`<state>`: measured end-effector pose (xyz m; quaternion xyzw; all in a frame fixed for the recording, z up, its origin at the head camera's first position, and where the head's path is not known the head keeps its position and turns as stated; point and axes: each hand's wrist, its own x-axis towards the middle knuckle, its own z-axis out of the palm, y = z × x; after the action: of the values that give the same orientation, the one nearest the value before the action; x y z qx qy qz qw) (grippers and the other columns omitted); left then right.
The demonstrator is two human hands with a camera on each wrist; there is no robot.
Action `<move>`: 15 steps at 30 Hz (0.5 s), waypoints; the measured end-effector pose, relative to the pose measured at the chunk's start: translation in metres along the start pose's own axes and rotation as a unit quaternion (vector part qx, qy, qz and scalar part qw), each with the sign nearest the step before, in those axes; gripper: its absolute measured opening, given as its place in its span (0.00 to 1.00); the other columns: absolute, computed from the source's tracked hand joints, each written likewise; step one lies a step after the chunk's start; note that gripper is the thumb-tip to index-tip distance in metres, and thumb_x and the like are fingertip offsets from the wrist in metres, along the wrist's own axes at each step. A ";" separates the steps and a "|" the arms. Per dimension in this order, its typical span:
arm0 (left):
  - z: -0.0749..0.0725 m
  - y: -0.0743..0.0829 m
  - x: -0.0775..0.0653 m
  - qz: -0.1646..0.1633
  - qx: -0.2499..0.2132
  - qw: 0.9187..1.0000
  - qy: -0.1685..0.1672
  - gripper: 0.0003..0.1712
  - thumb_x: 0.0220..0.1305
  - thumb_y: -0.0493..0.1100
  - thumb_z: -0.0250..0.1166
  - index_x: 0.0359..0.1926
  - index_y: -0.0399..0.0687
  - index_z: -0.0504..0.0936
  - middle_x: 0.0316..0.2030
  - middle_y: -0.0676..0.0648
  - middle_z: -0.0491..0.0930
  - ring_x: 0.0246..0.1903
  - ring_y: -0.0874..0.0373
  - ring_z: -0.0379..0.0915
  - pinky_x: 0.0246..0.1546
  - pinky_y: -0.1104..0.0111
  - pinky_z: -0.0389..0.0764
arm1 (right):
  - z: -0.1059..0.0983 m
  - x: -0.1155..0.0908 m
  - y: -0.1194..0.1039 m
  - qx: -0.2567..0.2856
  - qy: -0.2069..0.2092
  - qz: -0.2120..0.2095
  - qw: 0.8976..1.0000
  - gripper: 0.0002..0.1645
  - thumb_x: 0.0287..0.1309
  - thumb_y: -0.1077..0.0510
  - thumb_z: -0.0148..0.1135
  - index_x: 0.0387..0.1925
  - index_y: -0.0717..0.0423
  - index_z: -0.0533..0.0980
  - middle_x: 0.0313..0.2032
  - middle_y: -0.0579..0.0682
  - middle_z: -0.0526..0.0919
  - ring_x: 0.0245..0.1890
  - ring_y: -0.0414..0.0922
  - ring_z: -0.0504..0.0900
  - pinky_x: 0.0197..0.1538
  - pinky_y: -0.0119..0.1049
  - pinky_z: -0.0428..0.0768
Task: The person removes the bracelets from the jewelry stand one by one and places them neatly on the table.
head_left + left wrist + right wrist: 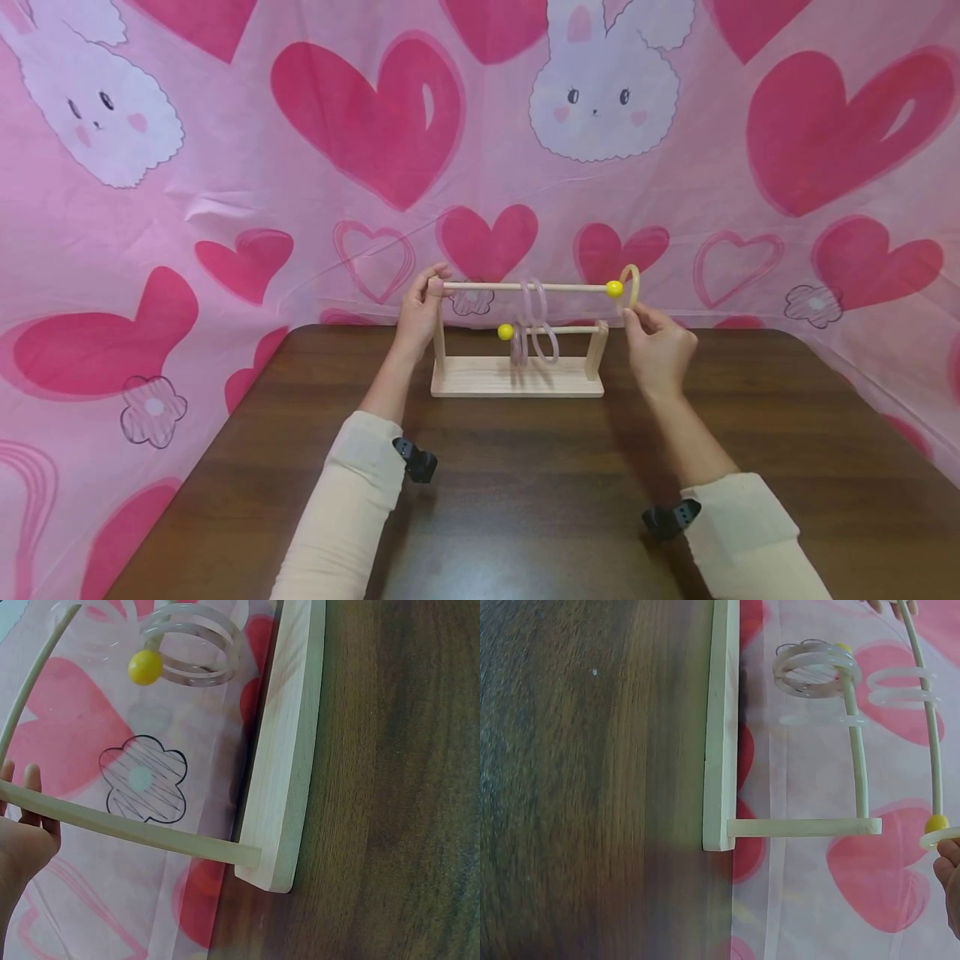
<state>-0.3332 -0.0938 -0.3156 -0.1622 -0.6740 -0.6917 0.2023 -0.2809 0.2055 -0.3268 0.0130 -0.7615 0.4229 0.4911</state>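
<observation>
A pale wooden ring stand (517, 385) has a long upper rod (487, 287) and a shorter lower rod (577, 330), each tipped with a yellow ball (615, 288). At the top of its left post, my left hand (418, 315) grips the wood, thumb in front and fingers behind. My right hand (663, 352) pinches a yellowish translucent ring (637, 287) between thumb and fingers, upright beside the upper rod's ball. In the right wrist view this ring (932, 840) is right at the ball; whether it encircles it I cannot tell. Two pinkish rings (542, 302) hang on the upper rod, several purplish rings (556, 346) on the lower.
The stand is near the back edge of a dark brown wooden table (525, 500). Behind it hangs a pink cloth (495, 167) printed with hearts and rabbits. A small black camera (416, 461) is strapped at the left wrist, another black camera (671, 520) at the right.
</observation>
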 end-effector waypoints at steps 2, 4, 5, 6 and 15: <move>0.000 -0.003 0.001 0.003 0.000 1.000 0.003 0.20 0.69 0.41 0.48 0.58 0.35 0.70 0.52 0.37 0.73 0.36 0.66 0.73 0.52 0.64 0.67 | -0.001 0.001 -0.001 0.008 0.002 0.006 1.000 0.10 0.50 0.64 0.66 0.35 0.66 0.83 0.31 0.60 0.83 0.28 0.18 0.74 0.31 0.12 0.69; 0.000 -0.007 0.002 0.005 0.001 1.000 0.005 0.20 0.69 0.42 0.48 0.58 0.36 0.70 0.52 0.37 0.73 0.36 0.67 0.73 0.52 0.64 0.67 | -0.002 0.001 0.000 0.012 0.005 0.008 1.000 0.10 0.51 0.63 0.66 0.35 0.66 0.82 0.31 0.61 0.83 0.28 0.14 0.70 0.31 0.12 0.69; 0.000 -0.008 0.002 0.005 0.001 1.000 0.005 0.20 0.69 0.42 0.48 0.58 0.36 0.70 0.52 0.37 0.73 0.36 0.67 0.73 0.53 0.64 0.67 | -0.002 0.001 0.000 0.013 0.007 0.008 1.000 0.10 0.50 0.64 0.66 0.35 0.66 0.82 0.31 0.61 0.83 0.27 0.14 0.71 0.31 0.12 0.69; 0.000 -0.008 0.002 0.005 0.001 1.000 0.005 0.20 0.69 0.41 0.49 0.58 0.36 0.70 0.52 0.37 0.73 0.36 0.67 0.73 0.53 0.64 0.67 | -0.003 0.001 0.000 0.014 0.010 0.008 1.000 0.10 0.50 0.64 0.66 0.35 0.67 0.82 0.31 0.61 0.83 0.27 0.14 0.71 0.31 0.12 0.69; 0.000 -0.008 0.002 0.009 -0.002 1.000 0.005 0.19 0.70 0.40 0.48 0.58 0.35 0.69 0.51 0.36 0.73 0.36 0.67 0.73 0.54 0.63 0.66 | -0.002 0.001 -0.002 0.051 0.043 0.002 0.998 0.09 0.51 0.66 0.66 0.34 0.68 0.82 0.31 0.61 0.83 0.28 0.17 0.74 0.34 0.15 0.72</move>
<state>-0.3388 -0.0939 -0.3211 -0.1649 -0.6698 -0.6923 0.2118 -0.2786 0.2061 -0.3241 0.0180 -0.7171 0.4623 0.5213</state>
